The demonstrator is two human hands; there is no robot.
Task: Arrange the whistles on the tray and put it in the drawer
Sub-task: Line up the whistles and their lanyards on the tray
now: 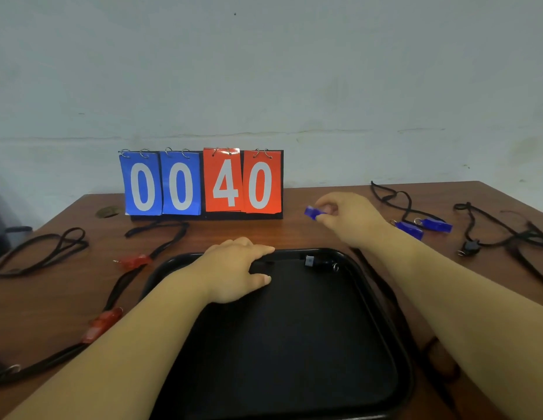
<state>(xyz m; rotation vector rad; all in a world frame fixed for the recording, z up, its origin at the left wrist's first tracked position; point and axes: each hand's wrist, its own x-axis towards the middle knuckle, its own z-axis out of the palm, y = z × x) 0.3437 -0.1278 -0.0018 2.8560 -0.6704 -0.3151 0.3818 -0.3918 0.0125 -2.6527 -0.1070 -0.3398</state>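
A small blue plastic whistle [313, 212] is pinched in the right hand [349, 218], just above the brown wooden table [324, 234] behind the black plastic tray [294, 344]. The left hand [236, 268] is laid flat on the tray's far rim, gripping nothing. The whistle looks light, hard and smooth, so its flat sides are best held.

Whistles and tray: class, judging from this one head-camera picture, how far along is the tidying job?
Done: one black whistle lies in the tray at its far edge. In hand: the right hand pinches a blue whistle above the table; the left hand rests on the tray's far rim. Left: two blue whistles, two red whistles and another black whistle lie outside. No drawer shows.
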